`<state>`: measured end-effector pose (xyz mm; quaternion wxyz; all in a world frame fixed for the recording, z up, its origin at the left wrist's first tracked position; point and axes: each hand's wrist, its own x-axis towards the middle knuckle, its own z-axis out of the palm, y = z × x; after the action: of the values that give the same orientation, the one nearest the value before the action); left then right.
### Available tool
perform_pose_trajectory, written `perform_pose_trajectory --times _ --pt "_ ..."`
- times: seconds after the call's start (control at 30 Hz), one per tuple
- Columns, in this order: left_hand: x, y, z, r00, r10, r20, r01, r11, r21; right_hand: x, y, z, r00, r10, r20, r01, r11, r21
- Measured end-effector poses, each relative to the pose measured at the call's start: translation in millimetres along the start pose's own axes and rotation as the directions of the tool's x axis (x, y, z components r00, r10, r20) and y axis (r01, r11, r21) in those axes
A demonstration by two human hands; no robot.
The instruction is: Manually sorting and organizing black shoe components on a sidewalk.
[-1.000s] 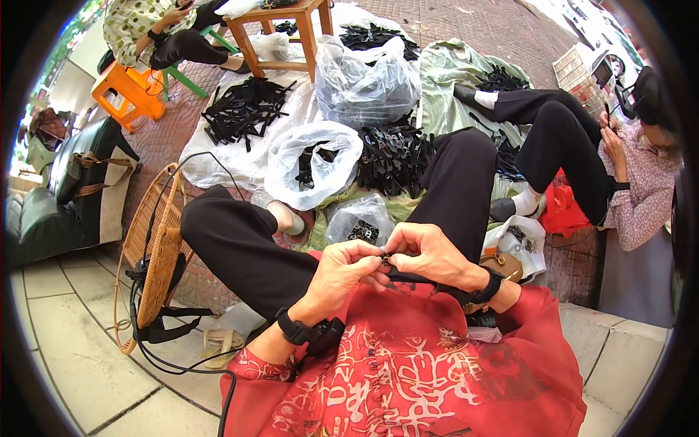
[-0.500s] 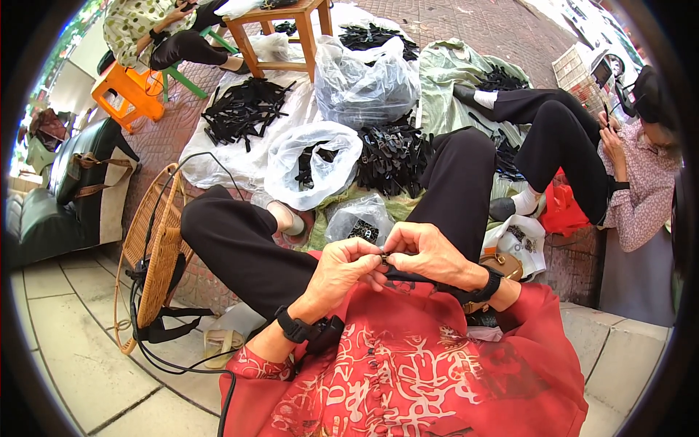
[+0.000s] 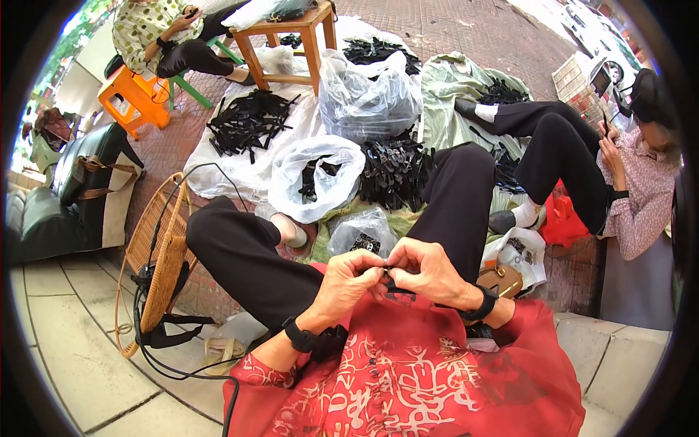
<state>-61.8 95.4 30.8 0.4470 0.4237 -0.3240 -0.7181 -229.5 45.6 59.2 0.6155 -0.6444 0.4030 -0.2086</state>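
My left hand (image 3: pixel 348 280) and my right hand (image 3: pixel 424 269) meet in front of my chest, fingertips together. Between them they pinch a small black strap piece (image 3: pixel 395 285) that hangs just under the fingers. Each wrist wears a black band. My legs in black trousers stretch forward on either side. On the ground just beyond my hands lies a small clear bag (image 3: pixel 362 231) holding black pieces.
Piles of black strap pieces (image 3: pixel 247 120) lie on white sheets, with plastic bags (image 3: pixel 368 95) and a wooden stool (image 3: pixel 291 33) behind. A wicker fan (image 3: pixel 156 255) stands at my left. One person sits at the right, another at far left by an orange stool (image 3: pixel 138 98).
My hands stay pressed together on the black piece; the fingers shift only slightly. Nothing else has moved.
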Motion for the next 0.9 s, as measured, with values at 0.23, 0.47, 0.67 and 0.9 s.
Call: perform_pose_trajectory --times 0.23,0.47,0.67,0.9 --pt "2 -5 0 0.996 0.045 0.075 -0.049 0.998 0.048 -2 -4 8 0.99 -0.128 -0.056 0.121 0.987 -0.109" --pt "-1 -5 -3 0.998 0.018 0.061 -0.016 0.999 -0.035 0 -4 4 0.996 -0.09 -0.01 0.088 0.991 -0.097" --pt "2 -7 -5 0.998 -0.004 0.07 0.003 1.0 0.015 3 -1 0 0.993 -0.077 0.085 0.09 0.984 -0.151" --pt "3 -5 -3 0.998 -0.06 0.03 0.06 0.998 -0.008 -2 5 -2 1.0 0.024 0.015 -0.024 0.999 -0.029"
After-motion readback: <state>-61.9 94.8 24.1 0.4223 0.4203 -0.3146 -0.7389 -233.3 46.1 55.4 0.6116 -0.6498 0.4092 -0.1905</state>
